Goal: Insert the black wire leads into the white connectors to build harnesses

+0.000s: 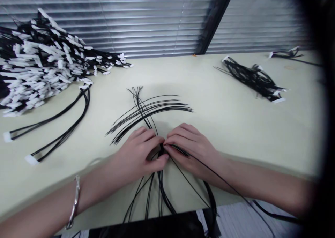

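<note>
Near the front of the table, my left hand [142,149] pinches a bundle of thin black wires [161,182], whose strands fan down over the table's front edge. Fingertip to fingertip with it, my right hand [188,147] is closed on black wires too, and a few strands run from its fingers down to the right. What lies right between the fingertips is partly hidden. Just beyond my hands, a row of loose cut black wires [154,114] lies across other strands whose ends point away from me.
At the back left rises a large pile of black cables with white connectors [44,60]. Two cable harnesses [65,135] lie in front of it. A bundled black harness [251,77] rests at the right, another cable [285,54] farther right. Window blinds [146,21] stand behind the table [248,133].
</note>
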The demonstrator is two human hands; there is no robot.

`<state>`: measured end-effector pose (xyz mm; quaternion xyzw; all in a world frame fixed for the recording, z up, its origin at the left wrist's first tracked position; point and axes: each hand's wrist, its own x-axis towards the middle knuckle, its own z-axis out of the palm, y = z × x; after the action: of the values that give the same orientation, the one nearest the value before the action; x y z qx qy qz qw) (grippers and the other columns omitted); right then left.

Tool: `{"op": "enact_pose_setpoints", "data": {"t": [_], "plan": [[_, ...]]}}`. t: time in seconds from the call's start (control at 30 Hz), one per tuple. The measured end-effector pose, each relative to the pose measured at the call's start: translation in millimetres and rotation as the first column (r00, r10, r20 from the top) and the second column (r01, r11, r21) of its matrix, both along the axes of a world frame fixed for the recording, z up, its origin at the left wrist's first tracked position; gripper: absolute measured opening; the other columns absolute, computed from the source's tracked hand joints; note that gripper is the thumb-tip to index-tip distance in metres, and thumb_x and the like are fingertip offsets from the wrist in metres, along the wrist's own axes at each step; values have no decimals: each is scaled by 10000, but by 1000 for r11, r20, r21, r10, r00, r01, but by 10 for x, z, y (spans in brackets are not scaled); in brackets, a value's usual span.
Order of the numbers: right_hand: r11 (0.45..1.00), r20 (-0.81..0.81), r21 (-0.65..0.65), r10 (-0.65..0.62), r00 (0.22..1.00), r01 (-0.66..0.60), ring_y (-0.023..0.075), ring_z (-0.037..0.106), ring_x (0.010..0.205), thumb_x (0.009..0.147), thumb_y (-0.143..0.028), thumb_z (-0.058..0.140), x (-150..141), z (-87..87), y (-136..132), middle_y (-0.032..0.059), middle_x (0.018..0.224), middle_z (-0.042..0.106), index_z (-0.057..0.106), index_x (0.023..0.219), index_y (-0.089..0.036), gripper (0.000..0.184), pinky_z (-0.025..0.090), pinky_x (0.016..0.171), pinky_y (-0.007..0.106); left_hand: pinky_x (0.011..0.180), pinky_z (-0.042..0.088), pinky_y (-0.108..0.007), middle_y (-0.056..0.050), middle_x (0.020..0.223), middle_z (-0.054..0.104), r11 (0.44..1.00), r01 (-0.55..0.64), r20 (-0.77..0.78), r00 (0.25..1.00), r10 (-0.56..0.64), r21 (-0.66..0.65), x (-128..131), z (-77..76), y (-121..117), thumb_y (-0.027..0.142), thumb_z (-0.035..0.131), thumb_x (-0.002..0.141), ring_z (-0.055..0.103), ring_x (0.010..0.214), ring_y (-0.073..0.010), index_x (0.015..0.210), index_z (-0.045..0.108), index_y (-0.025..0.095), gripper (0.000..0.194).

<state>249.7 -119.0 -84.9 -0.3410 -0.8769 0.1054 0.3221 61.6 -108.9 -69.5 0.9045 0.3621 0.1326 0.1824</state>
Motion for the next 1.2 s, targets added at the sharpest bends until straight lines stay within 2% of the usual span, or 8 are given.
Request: {"op": "enact_pose_setpoints", "data": {"t": [0.13, 0.33, 0.53, 0.63, 0.8, 0.97, 1.1, 1.2], "plan": [[982, -104, -186, 18, 994, -37, 171, 477, 838, 860, -172, 493, 16, -18, 2, 49, 854, 601, 569, 833, -165, 80, 381, 829, 380, 778, 399, -344, -48, 815, 528, 1000, -4, 1, 1000, 4, -11, -4, 4, 7, 293, 481, 831, 451, 825, -195, 954, 594, 134, 231], [843, -271, -521, -11, 962, -137, 113, 540, 755, 909, -255, 431, 95, 47, 105, 29, 875, 590, 565, 945, -183, 157, 466, 672, 256, 712, 422, -313, -19, 813, 520, 995, -42, 61, 997, 47, -88, -33, 38, 5, 256, 521, 811, 466, 784, -169, 922, 553, 172, 143], [792, -363, -550, 60, 930, -266, 107, 574, 898, 902, -182, 425, 121, 178, 142, 55, 1024, 586, 516, 1087, -176, 207, 494, 808, 276, 617, 460, -218, -6, 843, 530, 992, -118, 353, 927, 125, -39, -136, 69, -88, 105, 483, 838, 538, 698, -101, 1039, 527, 230, 241], [817, -381, -480, 135, 915, -320, 104, 579, 913, 868, -205, 505, 24, 218, 52, 47, 1022, 591, 487, 1103, -187, 236, 496, 818, 264, 615, 474, -203, -10, 842, 543, 988, -142, 439, 893, 102, 58, -171, 86, -135, 93, 498, 844, 558, 719, -97, 1067, 508, 237, 266], [932, -314, -296, 111, 943, -208, 98, 550, 727, 891, -271, 481, -45, 349, 11, 12, 797, 586, 542, 897, -181, 109, 468, 645, 230, 613, 480, -220, -22, 808, 573, 977, -81, 420, 907, -10, 199, -194, 189, -159, 103, 490, 853, 563, 712, -115, 1099, 490, 224, 274], [994, -258, -53, 79, 963, -96, 112, 531, 737, 868, -213, 514, 154, 728, -20, 15, 811, 581, 550, 913, -197, 60, 432, 649, 248, 612, 423, -269, -24, 710, 555, 955, 0, 210, 976, -65, 295, -413, 553, -127, 120, 503, 838, 508, 679, -147, 1019, 587, 190, 211], [986, -167, 165, 62, 984, -34, 117, 546, 782, 858, -132, 514, 283, 1060, -88, 31, 872, 592, 530, 979, -201, 141, 441, 672, 249, 750, 443, -301, -57, 907, 554, 949, -139, 220, 972, 77, 284, -634, 980, -189, 129, 480, 848, 532, 865, -172, 1040, 579, 221, 235], [885, -22, 464, 65, 998, -48, 139, 549, 778, 837, -104, 535, 200, 1254, -124, 37, 861, 618, 524, 1021, -195, 206, 448, 677, 284, 1025, 319, -422, -80, 1298, 426, 936, -226, 356, 927, 121, 269, -594, 1235, -296, 230, 559, 822, 382, 1218, -254, 1263, 427, 278, 463]]}}
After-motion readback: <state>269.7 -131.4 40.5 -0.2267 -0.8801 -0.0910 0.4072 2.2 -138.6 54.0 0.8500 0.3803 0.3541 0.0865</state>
